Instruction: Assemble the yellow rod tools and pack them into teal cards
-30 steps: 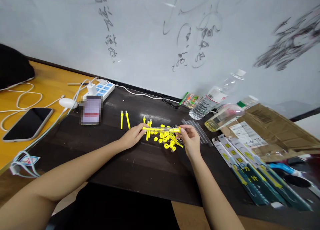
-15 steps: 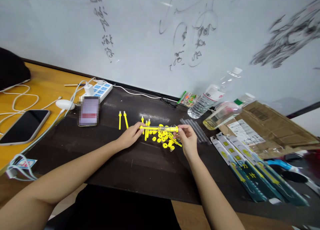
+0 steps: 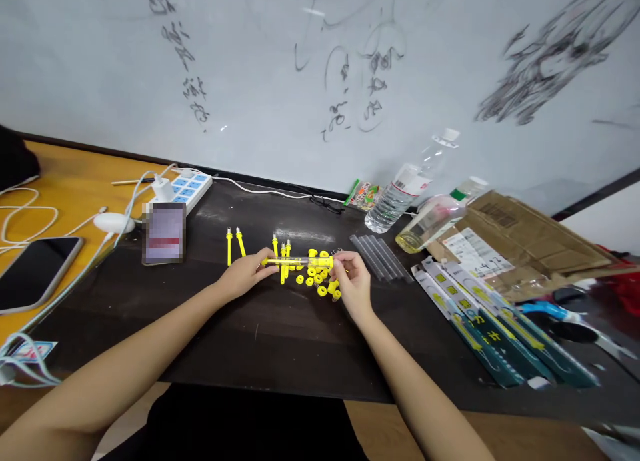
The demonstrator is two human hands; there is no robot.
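A tube spring scale (image 3: 300,261), with a clear barrel and yellow end parts, is held level between my two hands. My left hand (image 3: 247,272) pinches its yellow left end. At the opposite end, the fingers of my right hand (image 3: 353,281) are closed around the yellow cap. Just beneath lies a pile of yellow rings and caps (image 3: 321,290), with thin metal springs among them, partly hidden by the scale and my right fingers. Several yellow rods with metal tips (image 3: 229,247) lie to the left, some partly behind the scale.
Clear plastic tubes (image 3: 379,257) lie right of the pile. Farther right are packaged spring scales (image 3: 480,321), a cardboard parcel (image 3: 505,241), a water bottle (image 3: 395,197) and a bottle with yellow liquid (image 3: 425,224). A power strip (image 3: 193,189) and phone (image 3: 165,234) stand left.
The clear barrel has slid left over the yellow rod, covering more of it, and my hands are slightly closer together. The whole view has shifted.
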